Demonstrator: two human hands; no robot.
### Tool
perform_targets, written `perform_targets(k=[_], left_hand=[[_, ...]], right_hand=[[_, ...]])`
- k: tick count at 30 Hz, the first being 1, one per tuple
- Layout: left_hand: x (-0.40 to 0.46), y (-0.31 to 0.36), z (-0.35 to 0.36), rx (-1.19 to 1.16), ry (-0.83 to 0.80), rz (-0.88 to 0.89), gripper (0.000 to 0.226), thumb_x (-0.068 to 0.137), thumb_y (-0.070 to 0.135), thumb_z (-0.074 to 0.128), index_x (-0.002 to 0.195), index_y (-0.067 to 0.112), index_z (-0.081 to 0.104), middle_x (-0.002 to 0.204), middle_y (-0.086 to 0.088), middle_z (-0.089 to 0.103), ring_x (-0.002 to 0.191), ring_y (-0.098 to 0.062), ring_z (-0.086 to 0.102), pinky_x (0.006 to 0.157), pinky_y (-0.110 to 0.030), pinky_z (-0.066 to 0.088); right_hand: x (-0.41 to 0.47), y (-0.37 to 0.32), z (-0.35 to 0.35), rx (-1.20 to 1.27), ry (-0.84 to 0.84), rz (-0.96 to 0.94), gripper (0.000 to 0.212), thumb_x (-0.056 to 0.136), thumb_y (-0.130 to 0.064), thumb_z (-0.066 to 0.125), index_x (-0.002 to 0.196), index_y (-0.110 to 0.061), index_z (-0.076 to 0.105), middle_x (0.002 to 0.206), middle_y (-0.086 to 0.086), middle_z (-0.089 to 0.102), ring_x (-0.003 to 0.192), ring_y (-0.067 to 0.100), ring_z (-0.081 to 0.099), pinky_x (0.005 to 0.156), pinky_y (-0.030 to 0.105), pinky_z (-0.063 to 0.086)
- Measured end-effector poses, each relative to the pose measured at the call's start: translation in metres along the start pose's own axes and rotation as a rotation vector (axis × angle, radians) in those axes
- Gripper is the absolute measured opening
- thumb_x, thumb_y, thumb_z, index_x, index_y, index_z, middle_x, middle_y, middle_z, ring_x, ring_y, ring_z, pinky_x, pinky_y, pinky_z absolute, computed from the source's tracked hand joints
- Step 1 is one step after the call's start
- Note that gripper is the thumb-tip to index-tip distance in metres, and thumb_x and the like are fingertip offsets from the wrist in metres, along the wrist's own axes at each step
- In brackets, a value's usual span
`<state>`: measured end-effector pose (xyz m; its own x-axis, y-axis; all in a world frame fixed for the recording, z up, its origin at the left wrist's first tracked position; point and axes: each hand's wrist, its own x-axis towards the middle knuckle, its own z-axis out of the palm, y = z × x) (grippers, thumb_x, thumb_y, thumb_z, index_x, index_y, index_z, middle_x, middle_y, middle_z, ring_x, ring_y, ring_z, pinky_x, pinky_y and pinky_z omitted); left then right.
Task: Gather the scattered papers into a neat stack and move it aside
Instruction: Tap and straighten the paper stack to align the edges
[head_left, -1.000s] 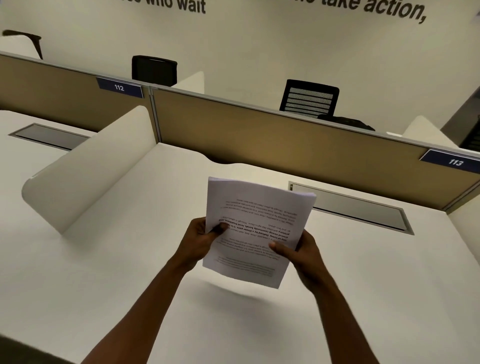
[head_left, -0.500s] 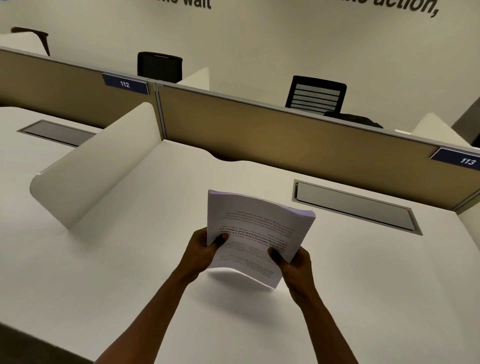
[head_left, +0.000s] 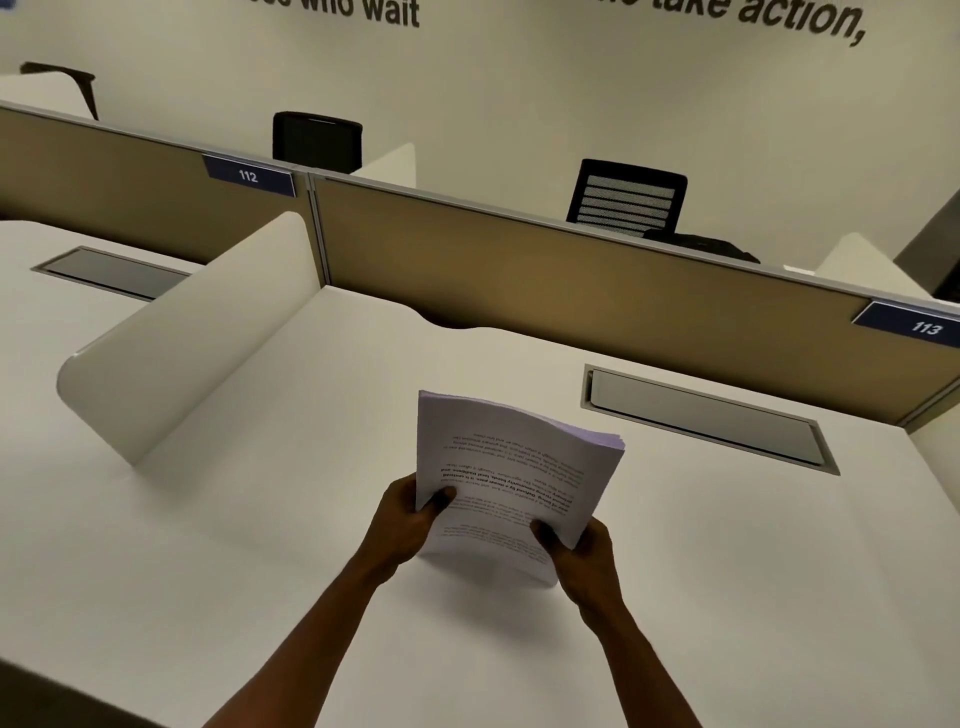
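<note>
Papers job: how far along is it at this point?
Done: the white printed papers are gathered into one stack; no loose sheets show on the white desk. In hand: left hand and right hand grip it upright, bottom edge apparently at the desktop. Left: laying it down aside.

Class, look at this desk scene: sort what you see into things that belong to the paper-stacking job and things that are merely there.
Part of the job:
paper stack, held upright
left hand, gripping its left edge
right hand, gripping its lower right corner
desk

Just there:
white side divider
tan partition
cable tray lid
two office chairs
</note>
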<state>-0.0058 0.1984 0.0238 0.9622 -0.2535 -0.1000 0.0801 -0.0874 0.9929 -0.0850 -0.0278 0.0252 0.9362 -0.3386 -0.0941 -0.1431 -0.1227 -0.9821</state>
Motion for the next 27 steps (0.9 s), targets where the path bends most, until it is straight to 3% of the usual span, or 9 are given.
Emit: perform_targets(k=[2,4,8,11,14,16,20,24,27], left_hand=[[0.001,0.011,-0.004,0.052,0.031,0.042,0.028,0.089,0.039,0.067,0.117,0.034,0.063,0.109,0.017,0.073,0.106,-0.019,0.069,0.085,-0.033,0.061],[0.004,0.031,-0.01,0.141,0.183,0.15,0.059,0.082,0.042,0.074,0.135,0.036,0.049,0.128,0.018,0.062,0.116,-0.005,0.061,0.094,-0.026,0.055],[0.011,0.091,-0.027,0.519,0.351,0.513,0.101,0.074,0.053,0.078,0.155,0.03,0.021,0.159,0.009,0.028,0.148,-0.009,0.025,0.115,-0.023,0.026],[0.015,0.136,-0.033,0.717,0.068,0.555,0.089,0.073,0.059,0.074,0.15,0.037,0.033,0.155,0.014,0.036,0.147,-0.006,0.025,0.118,-0.021,0.017],[0.017,0.152,-0.034,0.616,-0.187,0.405,0.05,0.078,0.038,0.077,0.125,0.029,0.065,0.115,0.009,0.071,0.105,-0.009,0.066,0.093,-0.03,0.051],[0.016,0.149,-0.034,0.562,-0.186,0.332,0.026,0.078,0.039,0.073,0.098,0.023,0.077,0.088,0.005,0.075,0.078,-0.012,0.07,0.07,-0.029,0.056],[0.012,0.125,-0.04,0.416,-0.046,0.303,0.018,0.075,0.043,0.071,0.066,0.027,0.072,0.067,0.006,0.071,0.059,-0.009,0.063,0.058,-0.02,0.045],[0.008,0.092,-0.052,0.187,0.051,0.174,0.041,0.07,0.049,0.075,0.08,0.009,0.075,0.08,-0.009,0.075,0.071,-0.02,0.069,0.066,-0.031,0.05],[0.006,0.074,-0.05,0.048,0.025,0.107,0.043,0.065,0.054,0.075,0.088,0.017,0.077,0.088,-0.005,0.076,0.079,-0.017,0.071,0.07,-0.035,0.055]], right_hand=[[0.002,-0.008,-0.005,-0.062,0.017,-0.053,0.027,0.078,-0.031,0.077,0.103,-0.035,0.07,0.099,-0.014,0.074,0.092,0.013,0.07,0.077,0.03,0.062],[0.005,-0.023,-0.013,-0.167,0.017,-0.153,0.029,0.081,-0.026,0.076,0.097,-0.048,0.066,0.094,-0.028,0.072,0.089,0.0,0.069,0.068,0.012,0.055],[0.012,-0.057,-0.031,-0.428,-0.079,-0.338,0.037,0.086,-0.018,0.071,0.094,-0.053,0.063,0.09,-0.043,0.065,0.084,-0.013,0.064,0.065,0.003,0.047],[0.023,-0.075,-0.038,-0.563,-0.165,-0.404,0.022,0.086,-0.018,0.069,0.094,-0.039,0.069,0.084,-0.031,0.069,0.081,-0.004,0.066,0.064,0.01,0.048],[0.029,-0.093,-0.039,-0.668,-0.23,-0.456,0.012,0.087,-0.026,0.066,0.098,-0.029,0.069,0.086,-0.017,0.071,0.077,0.006,0.066,0.067,0.027,0.053],[0.03,-0.1,-0.04,-0.689,-0.258,-0.469,0.014,0.085,-0.033,0.065,0.099,-0.032,0.07,0.086,-0.02,0.071,0.077,0.004,0.066,0.066,0.025,0.053],[0.033,-0.097,-0.07,-0.607,-0.205,-0.376,0.037,0.074,-0.054,0.074,0.109,-0.042,0.066,0.096,-0.026,0.071,0.087,-0.001,0.066,0.07,0.022,0.058],[0.03,-0.068,-0.094,-0.13,-0.084,-0.115,0.09,0.064,-0.037,0.091,0.139,-0.047,0.042,0.116,-0.017,0.067,0.105,-0.002,0.065,0.081,0.017,0.055],[0.024,-0.044,-0.086,0.079,-0.211,-0.021,0.085,0.06,-0.03,0.093,0.135,-0.031,0.053,0.119,0.0,0.071,0.111,0.017,0.068,0.087,0.038,0.059]])
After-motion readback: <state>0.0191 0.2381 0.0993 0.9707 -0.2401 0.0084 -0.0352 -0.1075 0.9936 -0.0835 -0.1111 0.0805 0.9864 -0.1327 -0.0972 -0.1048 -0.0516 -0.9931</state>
